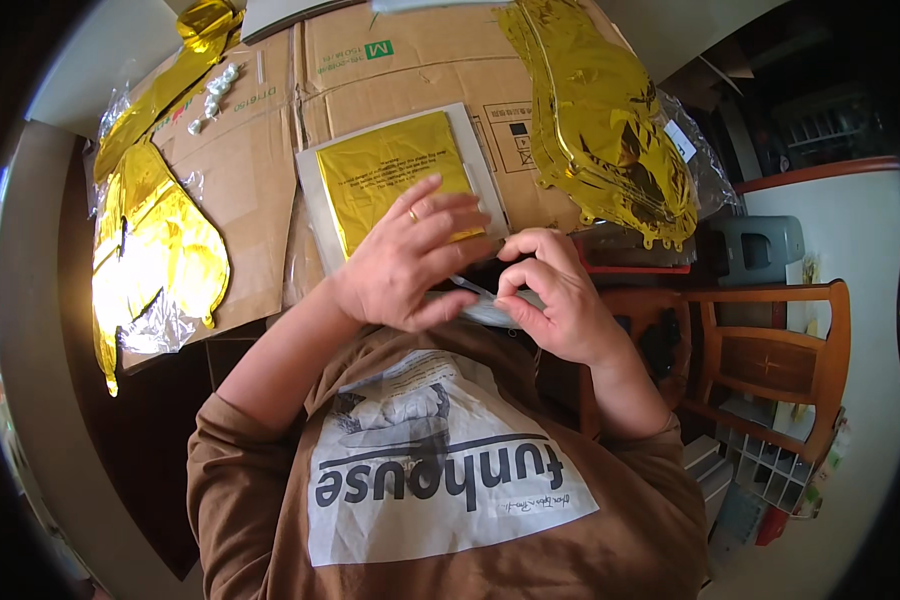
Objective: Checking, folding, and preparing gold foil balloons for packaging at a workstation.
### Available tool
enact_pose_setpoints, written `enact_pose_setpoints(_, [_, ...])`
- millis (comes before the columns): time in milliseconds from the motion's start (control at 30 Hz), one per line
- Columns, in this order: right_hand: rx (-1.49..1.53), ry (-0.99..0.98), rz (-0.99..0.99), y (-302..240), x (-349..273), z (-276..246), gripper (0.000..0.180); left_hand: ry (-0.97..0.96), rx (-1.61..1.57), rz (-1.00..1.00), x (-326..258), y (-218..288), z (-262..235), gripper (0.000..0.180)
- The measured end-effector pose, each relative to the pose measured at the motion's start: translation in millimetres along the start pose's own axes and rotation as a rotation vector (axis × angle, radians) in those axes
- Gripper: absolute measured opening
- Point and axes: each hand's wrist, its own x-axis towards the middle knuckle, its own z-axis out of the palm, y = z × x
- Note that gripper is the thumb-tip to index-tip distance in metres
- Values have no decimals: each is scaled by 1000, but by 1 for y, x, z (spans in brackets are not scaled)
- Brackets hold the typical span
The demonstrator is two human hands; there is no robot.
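The left hand [410,260] is laid with fingers spread and loosely curled over the near edge of a flat clear packet [400,185] holding a folded gold foil sheet, and its thumb and lower fingers are pressed on a thin clear strip [480,300] at the packet's near end. The right hand [555,295] is closed in a pinch, thumb and forefinger bent tightly on the same strip; whether a flap or a loose bit of film is gripped cannot quite be made out, since the fingers cover it.

Everything is placed against the flattened brown cardboard [260,170] that covers the tabletop. The packet lies at the cardboard's near middle edge. A large stack of crinkled gold foil balloons [610,130] is spread over its far right part, overhanging toward a wooden chair [770,360] beyond the right edge. More gold foil shapes in clear wrapping [155,250] hang off its left side. A small cluster of white pieces [215,95] rests near its far left corner.

The foil is mirror-bright, thin and creased; the film is slick and glossy. A tear could be started in the thin film if the pinch is pulled sharply. The smooth packet could also slide off the cardboard's near edge if the left hand's pressure is lifted.
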Motion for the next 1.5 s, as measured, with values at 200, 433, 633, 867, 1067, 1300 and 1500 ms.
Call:
enact_pose_setpoints(200, [58,-51,67,14,14,5,20,185,118,-129,-25,22,12,25])
enact_pose_setpoints(433, [-150,-140,51,24,14,9,42,336,-162,-784,-155,62,-41,7])
enact_pose_setpoints(633, [-220,-150,54,22,12,15,46,76,523,-1546,-415,69,-79,31])
enact_pose_setpoints(867, [-616,-13,-128,14,18,21,68,-454,529,-2012,-354,65,-82,86])
enact_pose_setpoints(1067, [-662,-32,-254,38,12,34,61,-274,1129,-1378,-352,38,-67,47])
enact_pose_setpoints(1300, [-670,33,-244,34,8,38,47,-40,696,-1034,-175,84,-61,42])
enact_pose_setpoints(1500, [-713,121,-373,40,7,43,34,-18,490,-464,-131,43,-30,68])
